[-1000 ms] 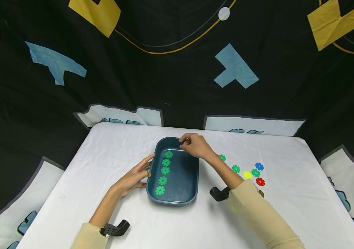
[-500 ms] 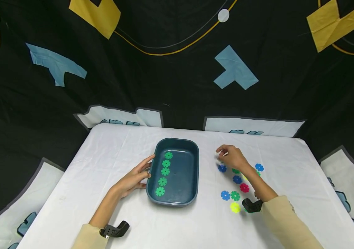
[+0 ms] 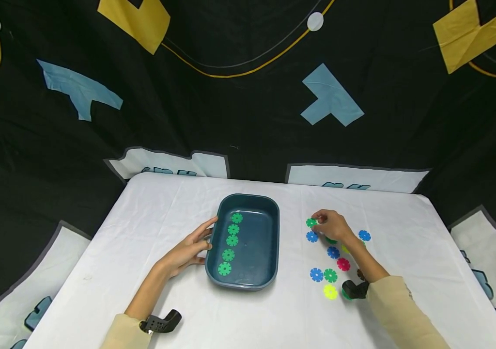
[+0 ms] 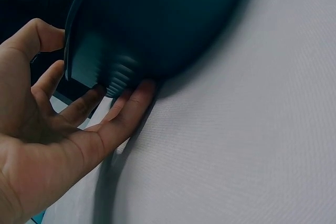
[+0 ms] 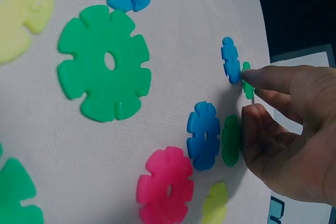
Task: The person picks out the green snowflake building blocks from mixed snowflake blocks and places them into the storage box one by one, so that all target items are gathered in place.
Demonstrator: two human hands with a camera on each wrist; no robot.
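Observation:
A dark teal tray [image 3: 252, 283] stands left of the table's middle, with a column of green notched discs [image 3: 232, 240] along its left side. My left hand [image 3: 187, 249] rests against the tray's left wall; in the left wrist view its thumb is at the rim and its fingertips touch the outer wall. To the right, my right hand [image 3: 334, 226] is at a green notched disc [image 3: 311, 222] lying on the cloth. Index finger and thumb are spread about that disc's right edge, the index fingertip touching it in the right wrist view. A blue notched disc [image 3: 312, 236] lies just below it.
Several more flat discs lie around the right forearm: a pink one [image 3: 343, 264], a yellow one [image 3: 330, 292], a green one [image 3: 330, 275] and a blue one [image 3: 316, 275]. The forearm covers some. A white cloth [image 3: 187, 194] covers the table, with a black backdrop [image 3: 248, 116] behind.
My right hand has gone from the tray's top right corner to the loose discs at right and come down to the green disc. The left hand and tray have stayed in place.

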